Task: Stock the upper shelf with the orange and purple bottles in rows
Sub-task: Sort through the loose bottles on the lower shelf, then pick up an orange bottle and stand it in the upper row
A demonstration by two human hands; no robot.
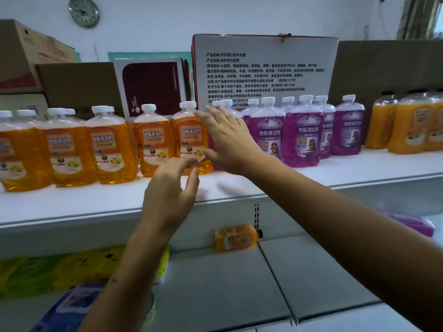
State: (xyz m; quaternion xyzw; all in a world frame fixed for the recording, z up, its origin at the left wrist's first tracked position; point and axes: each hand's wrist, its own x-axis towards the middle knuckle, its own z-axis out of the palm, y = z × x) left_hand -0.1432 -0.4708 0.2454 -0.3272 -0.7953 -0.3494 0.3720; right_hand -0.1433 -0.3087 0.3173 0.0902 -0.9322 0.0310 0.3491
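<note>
The upper shelf (239, 188) is white and runs across the whole view. On its left side stand the orange bottles (110, 149) in a row. They stand straight up, long way up and down, white caps on top, labels facing out. More caps show behind some of them, so there is a second row at the back.

The left hand (167, 195) is in front of the shelf edge, below the last orange bottle (190, 137). Its fingers are spread and a little bent, and it holds nothing. Its fingertips look close to the bottom of that bottle, but I cannot tell if they touch.

The right hand (230, 142) is up higher, flat and spread wide, in front of the spot where orange meets purple. It hides one purple bottle almost fully. I cannot tell if it touches a bottle. It holds nothing.

To the right stand the purple bottles (302, 137), also straight up with caps on top and labels out, in front and back rows. Further right are darker yellow bottles with black caps (407, 125).

Behind the bottles stand cardboard boxes (79, 85) and a big white box with print (263, 70). A round clock (84, 12) hangs on the wall.

On the lower shelf (215, 283) one small orange bottle (236, 238) lies on its side, cap pointing right. Yellow packs (72, 269) lie at the left.
</note>
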